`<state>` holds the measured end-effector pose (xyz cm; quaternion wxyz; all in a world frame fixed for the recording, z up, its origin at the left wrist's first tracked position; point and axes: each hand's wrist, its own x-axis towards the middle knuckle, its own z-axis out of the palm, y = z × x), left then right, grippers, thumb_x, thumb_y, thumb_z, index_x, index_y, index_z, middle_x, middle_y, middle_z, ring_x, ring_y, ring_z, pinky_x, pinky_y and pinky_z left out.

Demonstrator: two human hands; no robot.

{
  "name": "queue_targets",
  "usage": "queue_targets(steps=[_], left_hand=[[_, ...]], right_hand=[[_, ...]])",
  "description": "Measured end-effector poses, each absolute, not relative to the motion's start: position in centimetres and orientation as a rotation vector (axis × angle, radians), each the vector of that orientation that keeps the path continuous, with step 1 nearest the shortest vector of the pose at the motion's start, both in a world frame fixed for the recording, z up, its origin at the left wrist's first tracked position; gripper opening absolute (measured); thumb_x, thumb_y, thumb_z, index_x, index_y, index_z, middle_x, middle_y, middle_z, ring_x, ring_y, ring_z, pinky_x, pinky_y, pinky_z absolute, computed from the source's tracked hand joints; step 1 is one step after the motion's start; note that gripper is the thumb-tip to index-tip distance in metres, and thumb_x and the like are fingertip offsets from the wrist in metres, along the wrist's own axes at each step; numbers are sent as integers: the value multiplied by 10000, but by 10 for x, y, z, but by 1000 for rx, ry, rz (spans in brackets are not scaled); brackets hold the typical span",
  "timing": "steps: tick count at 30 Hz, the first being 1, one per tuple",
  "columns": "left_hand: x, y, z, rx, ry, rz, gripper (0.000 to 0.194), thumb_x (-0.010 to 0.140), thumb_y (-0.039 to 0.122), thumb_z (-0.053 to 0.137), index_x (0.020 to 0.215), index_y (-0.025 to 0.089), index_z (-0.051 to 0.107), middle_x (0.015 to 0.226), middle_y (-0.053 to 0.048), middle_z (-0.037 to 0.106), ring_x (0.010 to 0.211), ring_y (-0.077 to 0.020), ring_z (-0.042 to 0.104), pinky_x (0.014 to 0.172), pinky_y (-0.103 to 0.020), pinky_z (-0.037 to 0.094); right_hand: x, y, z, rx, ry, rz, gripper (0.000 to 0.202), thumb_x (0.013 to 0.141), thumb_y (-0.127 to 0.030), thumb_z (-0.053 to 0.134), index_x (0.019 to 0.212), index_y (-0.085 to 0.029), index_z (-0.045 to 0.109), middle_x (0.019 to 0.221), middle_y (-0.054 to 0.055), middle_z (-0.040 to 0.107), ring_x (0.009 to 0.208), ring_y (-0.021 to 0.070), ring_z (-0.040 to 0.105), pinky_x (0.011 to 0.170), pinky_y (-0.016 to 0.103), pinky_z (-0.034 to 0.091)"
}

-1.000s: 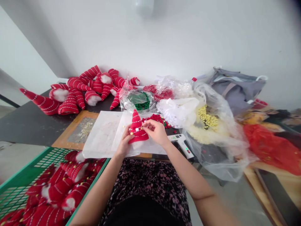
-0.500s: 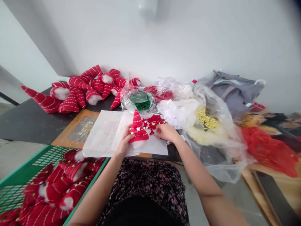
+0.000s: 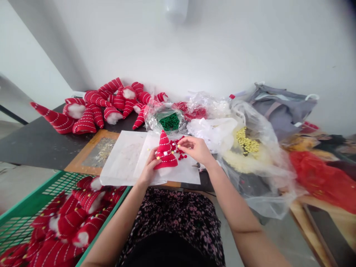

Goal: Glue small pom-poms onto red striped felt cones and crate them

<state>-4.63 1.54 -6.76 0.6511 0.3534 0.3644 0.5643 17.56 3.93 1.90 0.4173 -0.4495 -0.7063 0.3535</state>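
A red cone-shaped stuffed hat (image 3: 166, 154) with white dashed stripes stands over the white paper, with a few small white and yellow pom-poms on it. My left hand (image 3: 150, 166) is closed around its left side. To the right of the cone, my right hand (image 3: 196, 148) is pinched, with a tiny yellow pom-pom (image 3: 178, 146) at its fingertips. Beneath and behind those fingers lie red pom-poms (image 3: 182, 156), partly hidden by the hand. A small dark pointed tip (image 3: 196, 165) shows beside my right wrist; its body is hidden.
Stuffed red cones (image 3: 94, 97) are heaped at the back left. A green basket (image 3: 52, 185) of decorated cones stands at lower left. Behind the paper (image 3: 125, 152) are green pom-poms (image 3: 169, 121) in plastic, a white bag (image 3: 222, 129) and yellow pom-poms (image 3: 247, 142) in a clear bag.
My right hand has lifted from the red pom-poms and moved up, its fingers now pinched near the cone. The dark pointed tip has come into view. My left hand still holds the cone.
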Motion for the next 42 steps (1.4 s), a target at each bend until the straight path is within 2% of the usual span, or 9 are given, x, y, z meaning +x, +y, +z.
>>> queue_targets(steps=[6,12,17,22,28,32,35,38,42], left_hand=[[-48,13,-66,869,784,1257,592,683,309,779,1257,230,659,1169,-63,765,1139,-316,711,976,-399,557],[-48,10,-63,878,766,1238,602,694,298,793,1277,233,656,1178,-68,771,1173,-336,715,985,-423,572],[-47,11,-61,826,797,1271,591,648,305,792,1223,219,686,1165,-71,784,1165,-351,719,973,-423,571],[-48,13,-61,743,841,1281,607,628,320,772,1221,220,690,1130,-65,792,1108,-347,730,954,-424,569],[-49,13,-59,687,808,1315,564,621,305,797,1175,219,730,1069,-44,795,1003,-289,735,921,-364,573],[-49,11,-57,660,806,1303,584,616,294,802,1192,218,737,1035,-31,794,969,-270,747,905,-346,585],[-50,11,-56,667,836,1310,573,609,283,801,1176,220,754,1078,-32,803,1015,-276,751,913,-338,593],[-50,11,-56,691,846,1318,551,602,271,790,1150,214,764,1095,-45,802,1072,-297,739,929,-340,585],[-50,13,-58,737,844,1297,568,611,286,776,1173,209,741,1082,-47,792,1033,-287,733,921,-348,572]], right_hand=[[148,42,26,-1075,-1832,779,38,901,-222,734,891,-226,770,922,33,814,823,192,751,796,327,611],[135,45,31,-1068,-2006,544,145,909,-137,735,819,-235,792,908,45,799,874,213,734,863,345,565],[147,46,26,-1116,-1820,530,112,937,-234,699,925,-232,811,951,63,796,803,204,711,771,334,573],[162,41,14,-1213,-1716,741,98,881,-206,662,900,-209,759,852,44,796,728,189,712,714,314,578],[156,31,3,-1178,-1750,977,70,842,-258,765,835,-191,787,792,44,798,656,176,688,638,292,549],[148,31,0,-1119,-1730,985,60,839,-238,785,831,-192,823,813,54,819,692,190,713,673,305,558],[143,31,-2,-1112,-1699,951,52,841,-247,798,836,-203,824,822,53,822,710,196,717,688,316,558],[140,31,-3,-1110,-1660,941,52,824,-254,810,810,-207,791,798,38,804,683,182,689,661,306,546],[140,30,-3,-1109,-1589,945,86,809,-283,801,801,-208,760,788,30,783,644,164,651,613,289,531]])
